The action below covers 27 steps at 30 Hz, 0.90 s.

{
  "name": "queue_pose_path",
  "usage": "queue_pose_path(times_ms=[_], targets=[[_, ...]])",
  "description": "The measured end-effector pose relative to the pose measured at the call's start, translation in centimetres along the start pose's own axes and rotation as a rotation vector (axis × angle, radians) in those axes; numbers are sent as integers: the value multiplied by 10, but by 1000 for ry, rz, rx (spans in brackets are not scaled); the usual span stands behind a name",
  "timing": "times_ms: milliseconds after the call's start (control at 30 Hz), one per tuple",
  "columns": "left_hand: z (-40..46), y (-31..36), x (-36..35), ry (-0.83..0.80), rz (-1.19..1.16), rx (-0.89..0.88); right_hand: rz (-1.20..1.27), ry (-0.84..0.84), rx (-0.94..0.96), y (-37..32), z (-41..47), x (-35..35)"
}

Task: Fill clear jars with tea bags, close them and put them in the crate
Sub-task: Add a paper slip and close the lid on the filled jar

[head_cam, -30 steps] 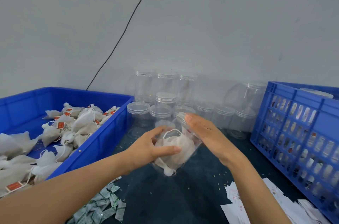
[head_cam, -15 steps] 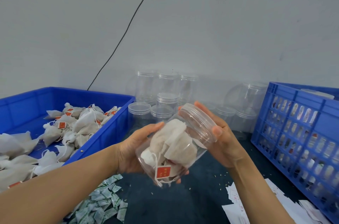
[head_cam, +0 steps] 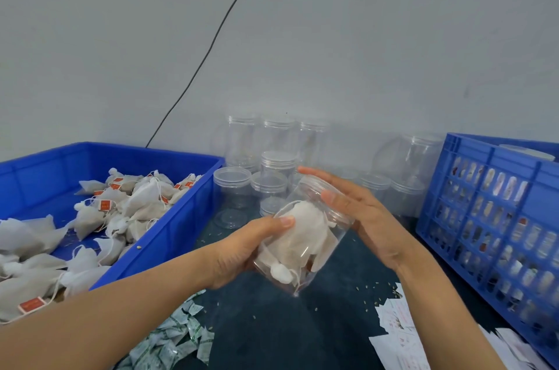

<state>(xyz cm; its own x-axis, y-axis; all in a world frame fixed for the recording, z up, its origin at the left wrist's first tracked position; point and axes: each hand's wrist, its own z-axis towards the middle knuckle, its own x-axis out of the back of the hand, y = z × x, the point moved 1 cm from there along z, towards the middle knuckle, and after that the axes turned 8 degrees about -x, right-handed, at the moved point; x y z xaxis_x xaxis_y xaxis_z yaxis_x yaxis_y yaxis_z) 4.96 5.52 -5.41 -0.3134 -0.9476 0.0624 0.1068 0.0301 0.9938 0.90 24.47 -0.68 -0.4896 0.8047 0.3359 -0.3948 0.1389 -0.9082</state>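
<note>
A clear jar (head_cam: 305,244) stuffed with white tea bags hangs tilted above the dark table, its lidded end pointing up and away. My left hand (head_cam: 242,248) grips the jar's body from below and the left, thumb across its side. My right hand (head_cam: 360,212) lies against the clear lid (head_cam: 317,188) with its fingers straight, palm on the lid's right side. Loose tea bags (head_cam: 133,206) with red tags fill the blue tub (head_cam: 181,233) on the left. The blue slatted crate (head_cam: 484,218) stands at the right with filled jars inside.
Several empty clear jars (head_cam: 275,170) with lids stand along the wall behind my hands. Small green-white sachets (head_cam: 175,339) lie in a heap at the front, and white paper labels (head_cam: 399,330) lie at the front right. A black cable (head_cam: 211,42) runs down the wall.
The jar has turned in my hands, its red tag no longer facing me. My right hand's fingers have straightened and slid along the lid.
</note>
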Motion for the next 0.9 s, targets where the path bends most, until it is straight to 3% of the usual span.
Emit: queue_pose_path(times_ms=[100, 167, 233, 400, 533, 600, 767, 900], targets=[[3, -2, -4, 93, 166, -131, -31, 64, -126, 1, 3, -6], [5, -5, -6, 146, 343, -192, -166, 158, -216, 6, 5, -11], [6, -8, -4, 144, 429, -184, -299, 140, -298, 8, 6, -15], [6, -7, -4, 90, 299, -195, -77, -122, -331, 2, -3, 6], [8, -14, -12, 131, 388, -190, -319, 38, -379, 7, -6, 13], [8, -16, -11, 154, 465, -195, -401, 27, -399, 6, -3, 5], [9, -10, -3, 194, 392, -223, -161, -101, -292, 2, 0, 6], [8, -13, -5, 216, 464, -212, -235, 23, -306, 12, 2, 3]])
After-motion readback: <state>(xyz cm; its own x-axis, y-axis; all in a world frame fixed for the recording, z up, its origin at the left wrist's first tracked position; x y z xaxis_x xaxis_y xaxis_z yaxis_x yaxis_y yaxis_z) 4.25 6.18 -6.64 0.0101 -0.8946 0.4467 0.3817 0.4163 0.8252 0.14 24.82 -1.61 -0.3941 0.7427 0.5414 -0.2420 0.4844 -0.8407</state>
